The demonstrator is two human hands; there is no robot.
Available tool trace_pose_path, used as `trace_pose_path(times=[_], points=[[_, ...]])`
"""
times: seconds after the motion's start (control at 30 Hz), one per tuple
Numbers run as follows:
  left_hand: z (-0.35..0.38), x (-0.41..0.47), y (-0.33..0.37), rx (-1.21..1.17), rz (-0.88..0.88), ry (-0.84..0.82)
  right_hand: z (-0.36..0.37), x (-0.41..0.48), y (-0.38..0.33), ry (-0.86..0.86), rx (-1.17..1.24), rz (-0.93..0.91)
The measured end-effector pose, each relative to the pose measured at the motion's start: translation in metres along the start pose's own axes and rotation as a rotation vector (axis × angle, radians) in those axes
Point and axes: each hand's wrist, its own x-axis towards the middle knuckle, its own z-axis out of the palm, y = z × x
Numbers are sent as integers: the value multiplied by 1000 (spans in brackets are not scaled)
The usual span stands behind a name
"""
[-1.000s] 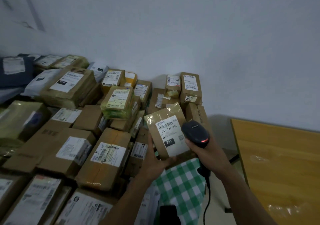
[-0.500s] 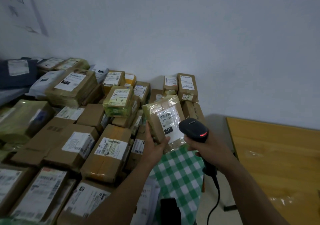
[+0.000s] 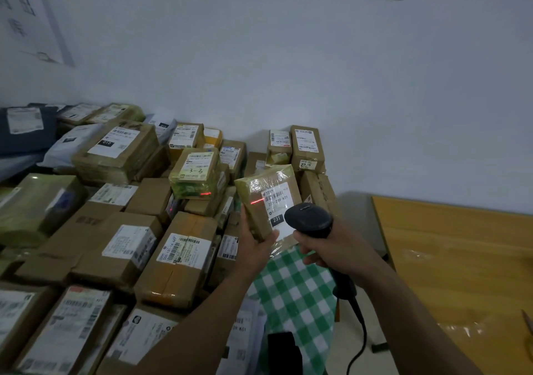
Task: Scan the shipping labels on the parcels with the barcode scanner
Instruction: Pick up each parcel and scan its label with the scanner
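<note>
My left hand (image 3: 255, 243) grips the lower end of a small tape-wrapped brown parcel (image 3: 264, 190) and holds it upright above the pile, its white shipping label (image 3: 278, 201) facing me. My right hand (image 3: 331, 249) grips the handle of the black barcode scanner (image 3: 308, 220), whose head sits just in front of the label's lower right and hides part of it. A red scan line falls on the parcel's left side and on boxes behind it. The scanner's black cable (image 3: 359, 334) hangs down from the handle.
A large pile of cardboard parcels (image 3: 178, 253) with labels covers the surface to the left and back against the white wall. A green-and-white checked cloth (image 3: 294, 294) lies under my arms. A wooden table (image 3: 458, 265) stands at the right. A dark object (image 3: 284, 351) lies near the bottom edge.
My left hand has tilted the parcel further upright. The scanner has moved closer to the label, and its red line now shows on the parcel and on the boxes behind it.
</note>
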Motion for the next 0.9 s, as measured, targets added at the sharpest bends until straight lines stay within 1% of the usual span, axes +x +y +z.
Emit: trace_pose_path(times=[0.3, 0.53, 0.63, 0.77, 0.9], points=[[-2, 3, -1, 37, 22, 1, 1, 4, 2, -31, 11, -8], [-10, -7, 2, -5, -61, -21, -1, 5, 8, -23, 83, -10], [-22, -21, -6, 45, -110, -79, -4, 8, 21, -17, 114, 7], [-34, -35, -20, 161, -242, -129, -3, 12, 35, -9, 170, 55], [-36, -35, -28, 249, -304, -266, 2, 19, 47, -4, 166, 105]])
